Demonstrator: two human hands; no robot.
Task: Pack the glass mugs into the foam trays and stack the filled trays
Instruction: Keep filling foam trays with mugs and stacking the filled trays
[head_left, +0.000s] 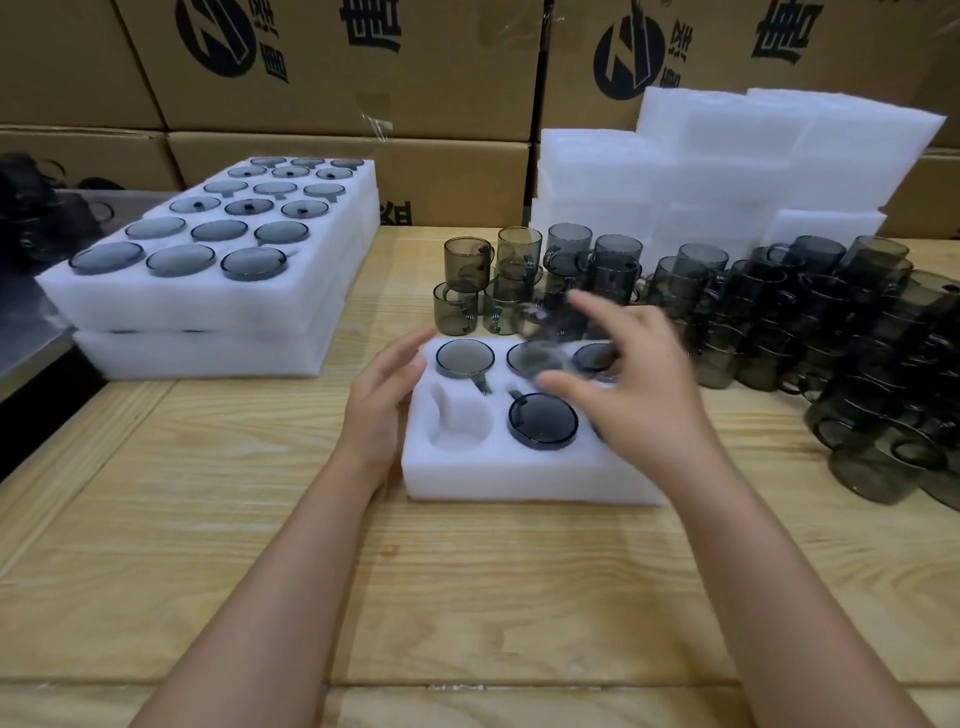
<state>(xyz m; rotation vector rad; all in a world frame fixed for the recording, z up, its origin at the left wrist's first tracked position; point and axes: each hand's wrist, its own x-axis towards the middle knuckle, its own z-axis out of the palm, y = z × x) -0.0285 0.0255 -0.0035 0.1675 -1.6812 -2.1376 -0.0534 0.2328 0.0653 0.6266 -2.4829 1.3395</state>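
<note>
Mugs (467, 265) of smoky glass stand loose on the table (311, 571), some stacked two high, in rows behind the tray (519, 478) and crowded off to its right. The tray lies in front of the person. Its far row of three pockets is filled and so is the near middle pocket. The near left pocket (460, 421) is empty, and the near right one is hidden under the right hand (639, 395).

That hand is smeared by motion above the tray, thumb and fingers spread in a curve. A blur of glass lies between them, but whether it grips a mug cannot be told. The left hand (384, 400) is relaxed, its straight fingers resting against the tray's left edge and holding nothing.

Several things could go wrong from here:
- A fast descent could knock glass on the rim of a seated mug, which might chip.
- A handle not lined up with its slot would leave a mug sitting proud, so the next tray would rock on the stack (208, 306) at the left.
- The right forearm passes near the doubled-up mugs, and a careless sweep could topple them.
- The light foam may also slide if the left hand lifts away.
</note>
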